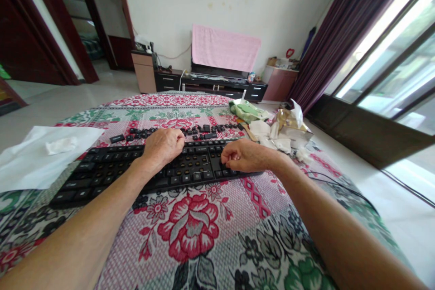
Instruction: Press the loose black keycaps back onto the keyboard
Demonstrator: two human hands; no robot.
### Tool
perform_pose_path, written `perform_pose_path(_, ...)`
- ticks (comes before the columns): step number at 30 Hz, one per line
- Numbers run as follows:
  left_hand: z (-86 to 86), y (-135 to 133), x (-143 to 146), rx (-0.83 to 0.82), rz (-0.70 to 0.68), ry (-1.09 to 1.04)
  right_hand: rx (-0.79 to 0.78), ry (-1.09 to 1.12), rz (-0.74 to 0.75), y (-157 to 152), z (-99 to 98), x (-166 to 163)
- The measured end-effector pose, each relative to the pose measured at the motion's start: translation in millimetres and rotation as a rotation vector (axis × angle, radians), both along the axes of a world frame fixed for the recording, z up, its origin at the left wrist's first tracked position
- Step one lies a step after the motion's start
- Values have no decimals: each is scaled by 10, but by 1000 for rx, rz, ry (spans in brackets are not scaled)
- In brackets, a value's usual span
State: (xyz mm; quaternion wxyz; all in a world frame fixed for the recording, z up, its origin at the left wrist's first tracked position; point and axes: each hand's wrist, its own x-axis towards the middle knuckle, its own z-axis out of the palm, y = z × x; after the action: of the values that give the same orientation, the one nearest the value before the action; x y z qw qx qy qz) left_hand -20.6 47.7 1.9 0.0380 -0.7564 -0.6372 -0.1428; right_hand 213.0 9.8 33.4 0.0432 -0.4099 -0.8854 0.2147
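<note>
A black keyboard (112, 170) lies across a table covered with a floral cloth (190, 231); many of its keycaps are off. My left hand (165, 145) rests curled on the keyboard's upper middle, fingertips tucked down on the key area. My right hand (243, 155) sits at the keyboard's right end, fingers pinched together; what they hold, if anything, is too small to name. A row of loose black keycaps (200, 130) lies on the cloth just beyond the keyboard.
A white sheet with a crumpled tissue (61, 146) lies at the left. Crumpled wipes and wrappers (282, 131) and a green packet (246, 111) sit at the right rear. A black cable (326, 179) runs off right. A TV stand lines the far wall.
</note>
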Motion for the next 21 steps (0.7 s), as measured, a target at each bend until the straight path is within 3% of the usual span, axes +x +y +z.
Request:
perform_pose_path(3, 11, -5, 4, 51, -25, -75, -72, 88, -64, 20, -7, 29)
perform_pose_path(6, 65, -41, 56, 41, -183, -300, -172, 320, -144, 50, -15, 20)
perform_pose_path(9, 141, -105, 145, -234, -446, -570, -302, 585, -249, 66, -24, -45)
perform_pose_path(11, 177, -147, 201, -379, -514, -705, -406, 725, -330, 59, -30, -106)
perform_pose_path(16, 182, -186, 248, -490, -486, -933, -625, 954, -460, 13, -64, -257)
perform_pose_path(21, 156, -176, 220, -521, -454, -1057, -605, 1082, -526, -24, -134, -377)
